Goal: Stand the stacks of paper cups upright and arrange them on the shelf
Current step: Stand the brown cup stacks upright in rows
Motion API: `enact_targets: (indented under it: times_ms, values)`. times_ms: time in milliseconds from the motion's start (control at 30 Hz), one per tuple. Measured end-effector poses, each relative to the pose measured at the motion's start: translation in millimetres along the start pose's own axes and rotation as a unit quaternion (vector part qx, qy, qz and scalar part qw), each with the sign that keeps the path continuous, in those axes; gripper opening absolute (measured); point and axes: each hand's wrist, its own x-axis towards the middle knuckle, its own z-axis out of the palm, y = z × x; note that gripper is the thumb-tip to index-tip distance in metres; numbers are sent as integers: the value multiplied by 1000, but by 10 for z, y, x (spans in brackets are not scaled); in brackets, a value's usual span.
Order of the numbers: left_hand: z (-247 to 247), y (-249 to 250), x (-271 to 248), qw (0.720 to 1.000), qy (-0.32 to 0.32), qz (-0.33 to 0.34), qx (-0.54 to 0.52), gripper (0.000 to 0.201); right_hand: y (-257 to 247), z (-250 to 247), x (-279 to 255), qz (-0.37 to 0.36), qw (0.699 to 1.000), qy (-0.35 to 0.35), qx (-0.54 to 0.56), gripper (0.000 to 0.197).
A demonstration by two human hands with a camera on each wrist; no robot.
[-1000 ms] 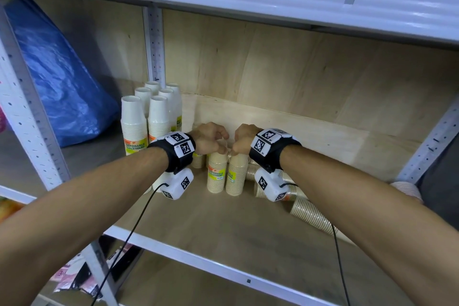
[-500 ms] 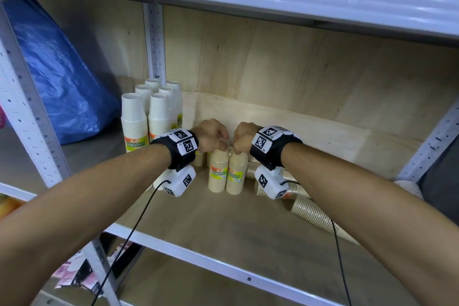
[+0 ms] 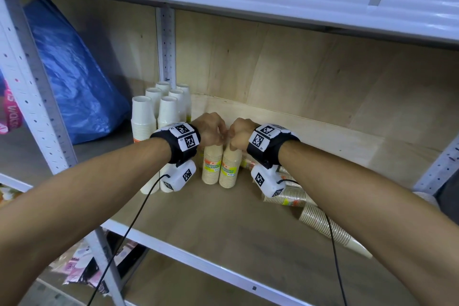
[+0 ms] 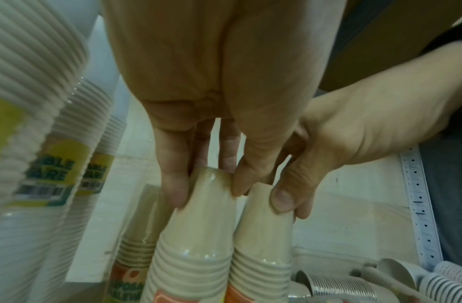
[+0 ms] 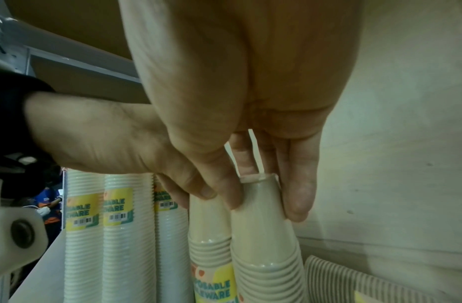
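Both hands are pinching the tops of two beige cup stacks, side by side on the shelf.

Your left hand (image 4: 198,114) is closing its fingertips (image 4: 175,190) around the top cup of the left beige stack (image 3: 211,167), and your right hand (image 5: 250,114) is clamping thumb and fingers the same way on the right beige stack (image 3: 229,169); both stacks are standing upright and touching each other, just right of the white cup stacks (image 3: 159,117) in the back-left corner of the wooden shelf (image 3: 223,226). You are likely seating this pair, so be keeping your grip low on the top cups, pressing straight down and sliding both bases together toward the white group before letting go. More striped cup stacks (image 3: 323,223) are lying on their sides to the right, waiting to be stood up.
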Motion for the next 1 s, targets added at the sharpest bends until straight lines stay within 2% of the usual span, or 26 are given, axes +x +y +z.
enact_targets:
  times_ms: [67, 200, 400, 633, 867, 1000]
  values:
    - [-28, -21, -13, 1000, 18, -4, 15, 19, -44, 36, 48, -9, 1000, 14, 8, 33]
    - [-10, -88, -12, 999, 35, -26, 25, 27, -84, 107, 129, -29, 999, 14, 22, 34]
    - [74, -187, 9, 998, 31, -35, 36, 21, -144, 163, 219, -46, 998, 0, 35, 30]
    - [104, -241, 29, 998, 42, -37, 35, 19, -95, 175, 307, -57, 997, -4, 45, 36]
    - [18, -208, 61, 998, 54, -26, 21, 28, -29, 104, 269, -72, 996, 9, 54, 40]
    - [-62, -90, 103, 998, 63, 7, 5, 23, 85, -25, 210, -66, 996, 14, 54, 42]
